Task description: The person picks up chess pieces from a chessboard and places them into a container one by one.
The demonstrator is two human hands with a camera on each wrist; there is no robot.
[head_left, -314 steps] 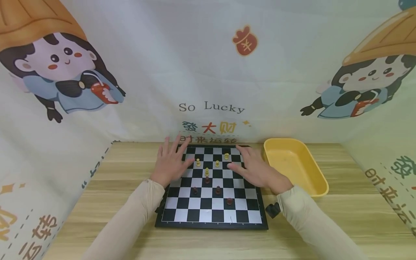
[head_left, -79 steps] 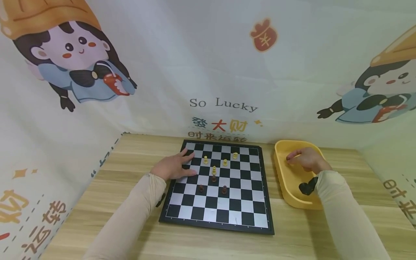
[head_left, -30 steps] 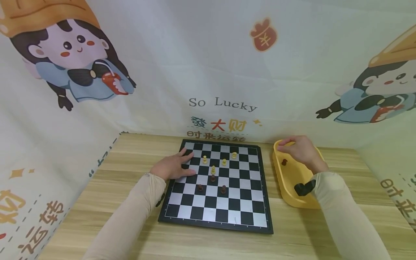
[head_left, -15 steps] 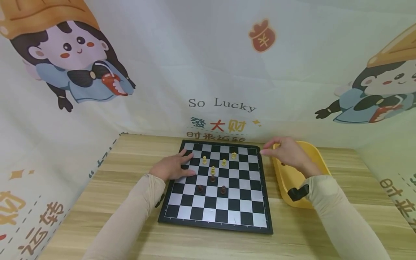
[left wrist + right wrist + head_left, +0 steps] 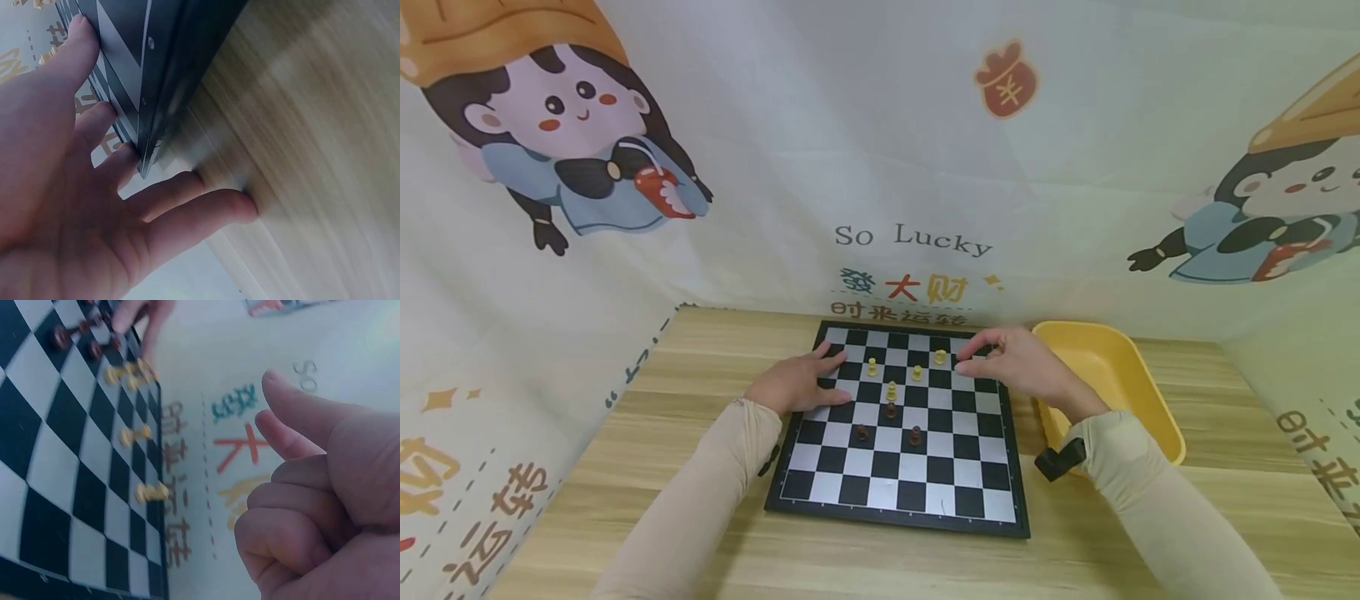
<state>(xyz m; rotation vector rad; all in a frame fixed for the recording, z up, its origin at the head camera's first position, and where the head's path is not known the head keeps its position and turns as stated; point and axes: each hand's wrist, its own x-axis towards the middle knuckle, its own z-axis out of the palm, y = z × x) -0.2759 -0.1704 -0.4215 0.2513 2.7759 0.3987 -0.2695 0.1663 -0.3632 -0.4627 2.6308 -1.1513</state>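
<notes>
A black-and-white chessboard (image 5: 897, 497) lies on the wooden table, bearing several yellow chess pieces and three dark red ones. My left hand (image 5: 793, 385) rests over the board's left edge, thumb and some fingers on the squares; in the left wrist view the outer fingers (image 5: 200, 212) reach down to the wood. Over the board's far right corner, my right hand (image 5: 1026, 367) has thumb and forefinger extended, slightly apart with nothing between them, and the other fingers curled. Just left of its fingertips stands a yellow chess piece (image 5: 940, 357). A dark red piece (image 5: 915, 435) stands nearer me.
A yellow plastic tray (image 5: 1108, 379) stands right of the board, partly behind my right forearm. A printed cloth (image 5: 775, 167) hangs along the table's back and sides. Other yellow pieces (image 5: 891, 390) stand mid-board, close to a dark red piece (image 5: 891, 410).
Earlier, a dark red piece left the board's near right and lay in the tray. My right hand has since moved left from the tray to above the board; my left hand has stayed.
</notes>
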